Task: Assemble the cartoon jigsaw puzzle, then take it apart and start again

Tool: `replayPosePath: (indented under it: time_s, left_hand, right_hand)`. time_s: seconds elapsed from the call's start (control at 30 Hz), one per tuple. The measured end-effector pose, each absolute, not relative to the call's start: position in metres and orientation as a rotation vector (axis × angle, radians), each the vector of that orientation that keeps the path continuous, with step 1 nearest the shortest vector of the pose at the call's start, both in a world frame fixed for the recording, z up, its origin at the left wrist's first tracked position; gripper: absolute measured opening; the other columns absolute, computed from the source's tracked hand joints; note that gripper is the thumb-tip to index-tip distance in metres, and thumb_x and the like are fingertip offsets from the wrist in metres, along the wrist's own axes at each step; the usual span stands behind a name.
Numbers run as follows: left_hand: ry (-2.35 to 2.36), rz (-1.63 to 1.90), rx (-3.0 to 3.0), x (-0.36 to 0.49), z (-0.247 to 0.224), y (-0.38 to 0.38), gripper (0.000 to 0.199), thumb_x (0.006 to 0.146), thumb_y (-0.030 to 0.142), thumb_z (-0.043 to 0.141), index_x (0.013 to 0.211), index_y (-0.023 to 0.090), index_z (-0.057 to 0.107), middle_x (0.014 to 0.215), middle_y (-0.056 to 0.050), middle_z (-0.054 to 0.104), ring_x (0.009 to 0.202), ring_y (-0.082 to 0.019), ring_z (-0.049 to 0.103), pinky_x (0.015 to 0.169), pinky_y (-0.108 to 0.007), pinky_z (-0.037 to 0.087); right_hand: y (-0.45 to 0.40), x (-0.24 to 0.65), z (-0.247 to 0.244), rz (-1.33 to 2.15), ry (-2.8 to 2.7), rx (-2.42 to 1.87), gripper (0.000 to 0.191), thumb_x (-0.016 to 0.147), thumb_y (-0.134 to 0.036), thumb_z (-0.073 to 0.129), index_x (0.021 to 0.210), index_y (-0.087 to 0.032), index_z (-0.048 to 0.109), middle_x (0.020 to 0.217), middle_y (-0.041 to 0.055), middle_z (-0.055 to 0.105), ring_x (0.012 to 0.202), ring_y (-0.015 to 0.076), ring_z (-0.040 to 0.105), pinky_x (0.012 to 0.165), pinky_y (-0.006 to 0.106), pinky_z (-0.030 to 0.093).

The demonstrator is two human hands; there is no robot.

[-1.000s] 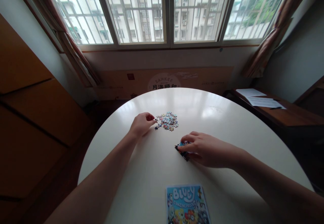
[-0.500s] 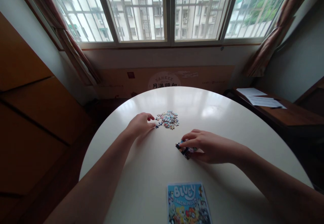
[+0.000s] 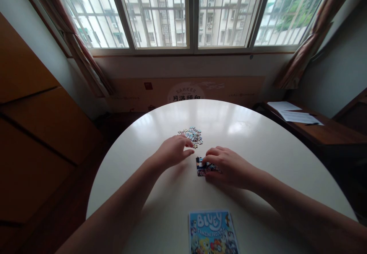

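On the white round table lies a pile of small jigsaw pieces. My left hand is just in front of the pile, its thumb and fingers apart with nothing visible between them; it covers the pile's near left part. A joined section of puzzle, dark with pink bits, lies nearer to me. My right hand rests over its right side, fingers curled round it and touching it. Closer still is a blue picture sheet lettered BLUEY, cut off by the lower frame edge.
The round white table stands below a barred window. At the right a brown side table bears papers and a dark pen. An orange-brown cabinet is at the left, and a printed carton stands behind the table.
My left hand has moved right, from the pile's left side towards the joined section. Under my right hand, the section has turned so its left edge stands nearly upright in view.
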State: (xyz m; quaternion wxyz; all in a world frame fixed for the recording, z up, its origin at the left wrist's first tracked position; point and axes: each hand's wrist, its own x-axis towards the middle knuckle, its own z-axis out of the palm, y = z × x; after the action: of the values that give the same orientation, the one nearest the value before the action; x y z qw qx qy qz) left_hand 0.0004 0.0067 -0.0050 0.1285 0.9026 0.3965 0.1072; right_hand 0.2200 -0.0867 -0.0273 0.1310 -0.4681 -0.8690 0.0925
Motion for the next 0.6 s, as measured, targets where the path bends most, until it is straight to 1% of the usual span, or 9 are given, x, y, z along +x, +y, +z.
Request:
replayPosePath:
  time_s: [0.03,0.1,0.17,0.27,0.37,0.47,0.6]
  left_hand:
    - [1.075,0.282,2.641,0.002,-0.005,0.003,0.022,0.086,0.035,0.068,0.101,0.022,0.076,0.106,-0.006,0.073,0.100,-0.025,0.065,0.085,-0.035,0.048]
    - [0.991,0.227,2.672,0.005,-0.006,-0.002,0.023,0.085,0.034,0.068,0.103,0.022,0.077,0.108,-0.007,0.072,0.098,-0.025,0.065,0.084,-0.034,0.048]
    - [0.964,0.182,2.693,0.007,-0.008,-0.004,0.020,0.084,0.031,0.067,0.099,0.024,0.078,0.105,-0.006,0.072,0.093,-0.023,0.066,0.079,-0.033,0.049]
    - [0.966,0.181,2.704,0.010,-0.011,-0.006,0.019,0.081,0.026,0.067,0.097,0.026,0.079,0.102,-0.004,0.072,0.091,-0.022,0.065,0.078,-0.032,0.048]
    - [1.003,0.194,2.673,0.013,-0.012,-0.006,0.018,0.079,0.024,0.067,0.092,0.024,0.079,0.096,-0.004,0.072,0.088,-0.022,0.065,0.077,-0.032,0.047]
    - [1.055,0.194,2.585,0.015,-0.013,-0.005,0.017,0.076,0.022,0.067,0.088,0.022,0.078,0.091,-0.004,0.073,0.087,-0.022,0.066,0.076,-0.031,0.047]
    - [1.121,0.235,2.428,0.018,-0.014,-0.006,0.017,0.072,0.020,0.068,0.087,0.021,0.077,0.089,-0.002,0.075,0.084,-0.021,0.067,0.071,-0.029,0.047]
  right_hand:
    - [-0.087,0.220,-0.028,0.265,-2.524,-1.357,0.032,0.085,-0.035,0.072,0.115,-0.024,0.069,0.111,0.0076,0.066,0.100,0.0229,0.059,0.087,0.038,0.047]
    - [-0.087,0.221,-0.028,0.269,-2.531,-1.340,0.033,0.086,-0.035,0.072,0.117,-0.024,0.069,0.112,0.0075,0.066,0.100,0.0225,0.059,0.087,0.037,0.047]
    - [-0.087,0.223,-0.027,0.273,-2.547,-1.314,0.033,0.087,-0.034,0.070,0.119,-0.026,0.069,0.111,0.0073,0.065,0.099,0.0217,0.060,0.086,0.036,0.046]
    - [-0.089,0.225,-0.026,0.256,-2.573,-1.292,0.029,0.088,-0.031,0.067,0.117,-0.029,0.070,0.110,0.0065,0.065,0.097,0.0211,0.060,0.084,0.035,0.046]
    - [-0.089,0.224,-0.025,0.230,-2.583,-1.301,0.027,0.088,-0.031,0.067,0.115,-0.029,0.070,0.111,0.0062,0.065,0.097,0.0216,0.060,0.084,0.036,0.045]
    - [-0.089,0.222,-0.024,0.226,-2.590,-1.328,0.033,0.087,-0.032,0.068,0.120,-0.028,0.068,0.112,0.0068,0.065,0.099,0.0228,0.060,0.086,0.038,0.045]
    - [-0.089,0.221,-0.022,0.216,-2.615,-1.356,0.033,0.088,-0.033,0.067,0.120,-0.028,0.067,0.114,0.0068,0.065,0.099,0.0234,0.060,0.086,0.039,0.046]
